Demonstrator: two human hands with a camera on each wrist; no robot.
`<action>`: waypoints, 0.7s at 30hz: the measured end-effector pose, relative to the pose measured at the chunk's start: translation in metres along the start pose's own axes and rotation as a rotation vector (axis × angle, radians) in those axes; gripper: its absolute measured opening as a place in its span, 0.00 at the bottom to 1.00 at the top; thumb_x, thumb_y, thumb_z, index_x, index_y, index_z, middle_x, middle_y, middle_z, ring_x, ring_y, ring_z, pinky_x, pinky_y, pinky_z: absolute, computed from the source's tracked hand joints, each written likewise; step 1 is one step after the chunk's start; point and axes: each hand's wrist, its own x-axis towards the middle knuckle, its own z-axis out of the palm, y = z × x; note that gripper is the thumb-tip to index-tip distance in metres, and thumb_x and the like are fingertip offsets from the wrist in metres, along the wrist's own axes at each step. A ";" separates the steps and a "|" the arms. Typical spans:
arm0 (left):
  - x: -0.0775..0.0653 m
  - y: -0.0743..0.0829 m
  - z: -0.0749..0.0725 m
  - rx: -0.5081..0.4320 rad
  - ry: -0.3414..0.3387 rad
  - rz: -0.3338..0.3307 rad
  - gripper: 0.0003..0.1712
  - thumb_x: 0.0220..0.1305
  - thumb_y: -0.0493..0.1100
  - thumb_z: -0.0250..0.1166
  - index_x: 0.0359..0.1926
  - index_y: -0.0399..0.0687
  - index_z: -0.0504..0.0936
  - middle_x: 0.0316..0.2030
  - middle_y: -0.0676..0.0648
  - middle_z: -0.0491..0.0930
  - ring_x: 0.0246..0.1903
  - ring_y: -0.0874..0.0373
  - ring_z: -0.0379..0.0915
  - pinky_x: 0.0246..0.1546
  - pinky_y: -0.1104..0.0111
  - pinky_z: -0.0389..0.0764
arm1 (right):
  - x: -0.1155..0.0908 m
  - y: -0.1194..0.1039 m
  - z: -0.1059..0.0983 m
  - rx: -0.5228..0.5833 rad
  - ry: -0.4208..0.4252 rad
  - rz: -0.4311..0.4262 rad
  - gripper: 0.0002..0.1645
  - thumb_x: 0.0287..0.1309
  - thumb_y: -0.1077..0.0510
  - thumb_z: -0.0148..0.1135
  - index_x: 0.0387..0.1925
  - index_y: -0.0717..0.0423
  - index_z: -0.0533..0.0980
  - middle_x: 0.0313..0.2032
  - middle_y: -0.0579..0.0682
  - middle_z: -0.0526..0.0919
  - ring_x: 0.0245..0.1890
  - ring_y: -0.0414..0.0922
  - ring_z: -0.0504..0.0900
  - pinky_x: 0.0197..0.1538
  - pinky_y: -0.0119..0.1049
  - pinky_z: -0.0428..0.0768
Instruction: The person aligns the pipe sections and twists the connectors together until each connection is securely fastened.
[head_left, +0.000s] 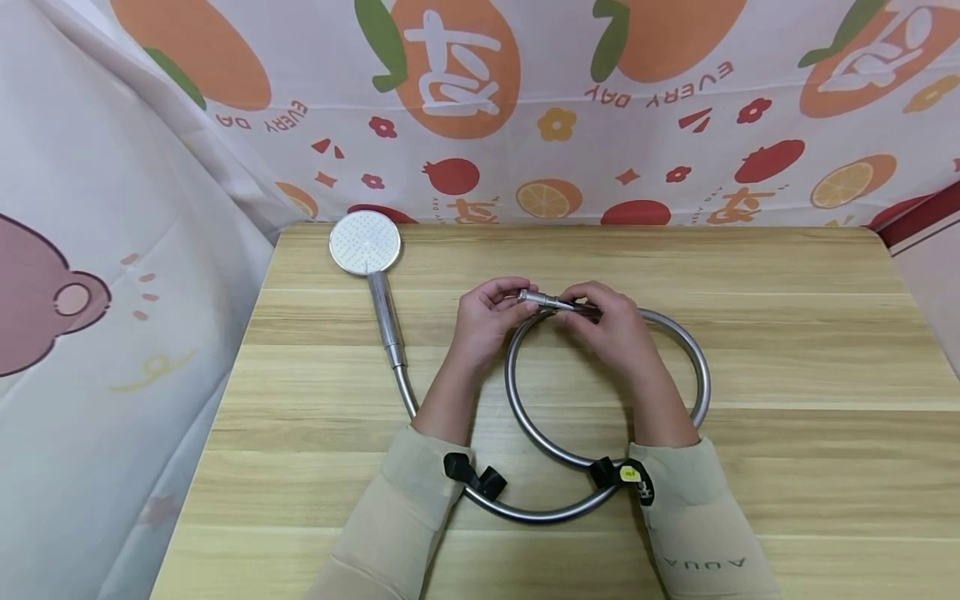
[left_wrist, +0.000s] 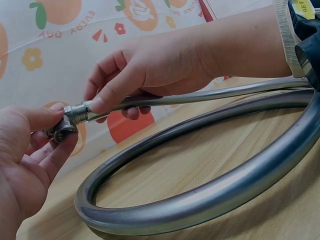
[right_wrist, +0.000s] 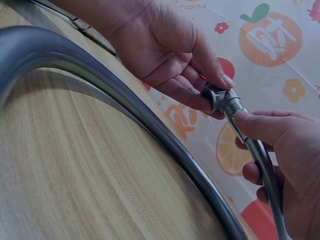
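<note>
Between its thumb and fingers, my left hand [head_left: 482, 327] pinches a small metal pipe fitting [left_wrist: 65, 131] with a threaded round opening. My right hand [head_left: 615, 332] grips the end of a silver shower hose [head_left: 513, 375], thumb and fingers around its end nut [right_wrist: 242, 131]. Fitting and hose end meet in line, with screw thread [right_wrist: 232, 105] showing at the joint. Both hands are raised above the wooden table. From there the hose loops round on the table and runs left beneath the left forearm to a shower head [head_left: 365, 242].
The shower head lies face up at the table's back left, its chrome handle [head_left: 386, 318] joined to the hose. Behind the wooden table [head_left: 810, 350] hangs a fruit-print cloth [head_left: 645, 133]. Another pale cloth [head_left: 112, 458] hangs at the left. Black wrist straps [head_left: 474, 477] sit over the sleeves.
</note>
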 end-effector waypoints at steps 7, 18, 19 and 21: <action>0.000 -0.001 -0.001 0.006 -0.006 -0.003 0.19 0.56 0.25 0.68 0.50 0.30 0.79 0.44 0.40 0.85 0.45 0.56 0.84 0.48 0.68 0.86 | -0.001 0.001 0.000 0.016 -0.031 0.019 0.16 0.66 0.44 0.61 0.49 0.46 0.80 0.42 0.44 0.86 0.41 0.41 0.80 0.48 0.39 0.82; -0.001 -0.003 -0.001 -0.003 -0.011 0.003 0.19 0.55 0.24 0.68 0.49 0.29 0.79 0.43 0.41 0.85 0.45 0.56 0.84 0.47 0.68 0.86 | -0.003 0.002 0.001 -0.042 -0.001 -0.002 0.23 0.59 0.53 0.69 0.55 0.51 0.79 0.48 0.48 0.84 0.48 0.45 0.80 0.54 0.45 0.82; -0.001 -0.003 -0.001 -0.003 -0.010 0.003 0.19 0.55 0.24 0.68 0.49 0.29 0.79 0.43 0.41 0.85 0.45 0.56 0.84 0.47 0.68 0.86 | -0.003 0.002 0.001 -0.043 0.005 -0.003 0.23 0.58 0.54 0.71 0.55 0.50 0.79 0.49 0.48 0.84 0.49 0.45 0.80 0.55 0.46 0.82; -0.001 -0.004 -0.002 -0.001 -0.011 0.005 0.19 0.55 0.23 0.68 0.49 0.29 0.79 0.43 0.40 0.85 0.45 0.56 0.84 0.47 0.68 0.86 | -0.003 0.002 0.002 -0.041 0.018 -0.003 0.22 0.56 0.57 0.72 0.54 0.49 0.80 0.49 0.48 0.83 0.48 0.45 0.78 0.54 0.45 0.82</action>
